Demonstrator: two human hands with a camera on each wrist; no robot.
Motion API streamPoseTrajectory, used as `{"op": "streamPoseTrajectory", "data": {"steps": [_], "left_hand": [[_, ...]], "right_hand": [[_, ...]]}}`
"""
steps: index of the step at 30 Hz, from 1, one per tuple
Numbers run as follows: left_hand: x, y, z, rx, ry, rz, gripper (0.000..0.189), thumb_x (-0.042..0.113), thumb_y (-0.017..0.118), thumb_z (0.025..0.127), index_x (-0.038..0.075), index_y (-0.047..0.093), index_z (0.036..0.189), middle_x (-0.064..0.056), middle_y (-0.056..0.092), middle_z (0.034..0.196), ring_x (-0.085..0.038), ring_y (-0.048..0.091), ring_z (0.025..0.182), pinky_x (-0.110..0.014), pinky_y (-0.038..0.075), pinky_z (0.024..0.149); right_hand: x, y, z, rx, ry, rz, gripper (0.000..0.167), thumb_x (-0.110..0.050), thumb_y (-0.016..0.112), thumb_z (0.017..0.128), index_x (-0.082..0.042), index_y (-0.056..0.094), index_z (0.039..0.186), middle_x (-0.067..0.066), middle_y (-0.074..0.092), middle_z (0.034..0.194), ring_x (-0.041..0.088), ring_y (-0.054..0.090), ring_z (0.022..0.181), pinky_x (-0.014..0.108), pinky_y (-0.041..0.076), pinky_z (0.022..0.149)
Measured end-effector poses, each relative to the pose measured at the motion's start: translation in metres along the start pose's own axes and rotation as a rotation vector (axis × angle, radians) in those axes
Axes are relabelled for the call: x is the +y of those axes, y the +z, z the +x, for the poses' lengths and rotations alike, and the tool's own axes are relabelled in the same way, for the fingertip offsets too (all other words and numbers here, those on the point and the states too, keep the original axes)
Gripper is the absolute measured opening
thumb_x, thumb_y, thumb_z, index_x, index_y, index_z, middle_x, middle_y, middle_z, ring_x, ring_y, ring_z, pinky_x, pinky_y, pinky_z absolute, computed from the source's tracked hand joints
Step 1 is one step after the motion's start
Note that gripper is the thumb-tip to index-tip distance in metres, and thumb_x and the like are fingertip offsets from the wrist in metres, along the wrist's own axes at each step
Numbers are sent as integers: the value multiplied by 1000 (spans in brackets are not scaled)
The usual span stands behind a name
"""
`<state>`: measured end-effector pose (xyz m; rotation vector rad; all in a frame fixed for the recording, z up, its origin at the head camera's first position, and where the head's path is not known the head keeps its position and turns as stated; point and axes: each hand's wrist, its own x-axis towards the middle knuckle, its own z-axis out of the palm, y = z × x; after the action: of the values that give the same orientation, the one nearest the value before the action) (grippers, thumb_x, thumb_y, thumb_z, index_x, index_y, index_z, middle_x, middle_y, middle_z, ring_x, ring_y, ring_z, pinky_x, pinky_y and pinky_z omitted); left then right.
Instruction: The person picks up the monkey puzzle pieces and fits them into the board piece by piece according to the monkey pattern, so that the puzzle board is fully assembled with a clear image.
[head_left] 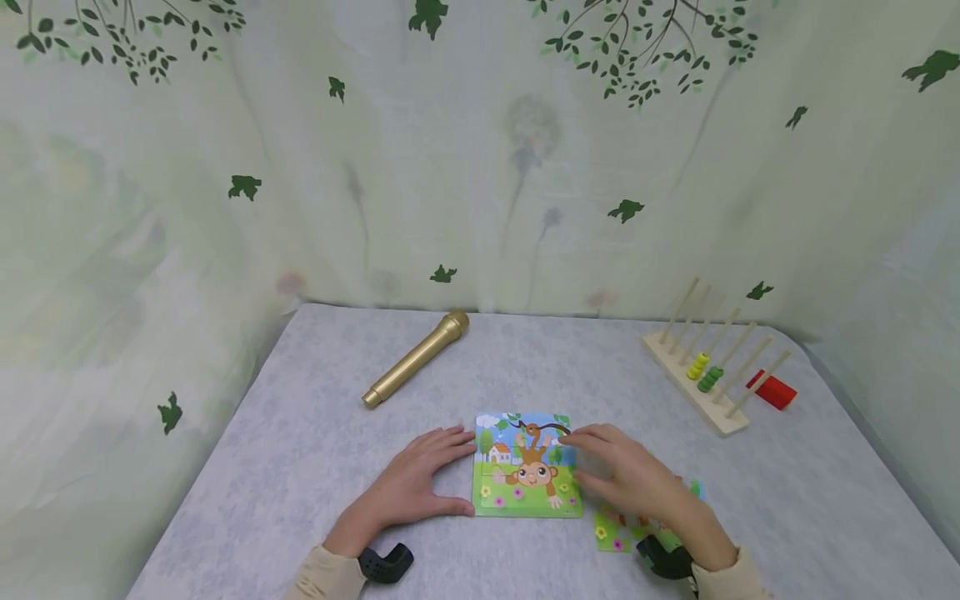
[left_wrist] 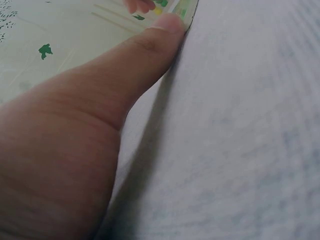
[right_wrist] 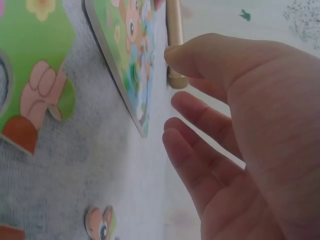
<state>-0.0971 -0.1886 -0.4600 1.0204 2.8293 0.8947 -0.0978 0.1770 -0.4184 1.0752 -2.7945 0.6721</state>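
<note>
A square monkey picture puzzle [head_left: 517, 492] lies flat on the table in the head view, a monkey hanging by its tail on it. My left hand [head_left: 416, 479] rests at its left side, fingertips at the upper part of that edge and thumb at the lower left corner. In the left wrist view the thumb [left_wrist: 145, 47] presses along the puzzle's edge. Over the right edge hovers my right hand [head_left: 630, 475], fingers spread and loosely bent. Nothing lies between its thumb and fingers in the right wrist view. Loose puzzle pieces [head_left: 613, 535] lie under and beside that hand, partly hidden by it.
A gold toy microphone [head_left: 416, 360] lies behind the puzzle to the left. At the back right stands a wooden peg rack [head_left: 697, 387] with yellow and green beads on its pegs, and a red block [head_left: 776, 392] beside it. A printed curtain [head_left: 450, 167] hangs behind the table.
</note>
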Motion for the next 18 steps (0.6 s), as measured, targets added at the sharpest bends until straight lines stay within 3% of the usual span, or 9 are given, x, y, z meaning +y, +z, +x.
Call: {"op": "streamPoseTrajectory", "data": {"steps": [18], "left_hand": [[-2, 2, 1, 3, 7, 11, 89, 67, 77, 80, 16, 56, 150, 1, 48, 159, -22, 37, 152, -46, 26, 129]], "right_hand": [[16, -10, -18, 35, 71, -11, 47, -15, 81, 90, -13, 67, 136, 1, 67, 129, 22, 65, 115, 39, 62, 85]]}}
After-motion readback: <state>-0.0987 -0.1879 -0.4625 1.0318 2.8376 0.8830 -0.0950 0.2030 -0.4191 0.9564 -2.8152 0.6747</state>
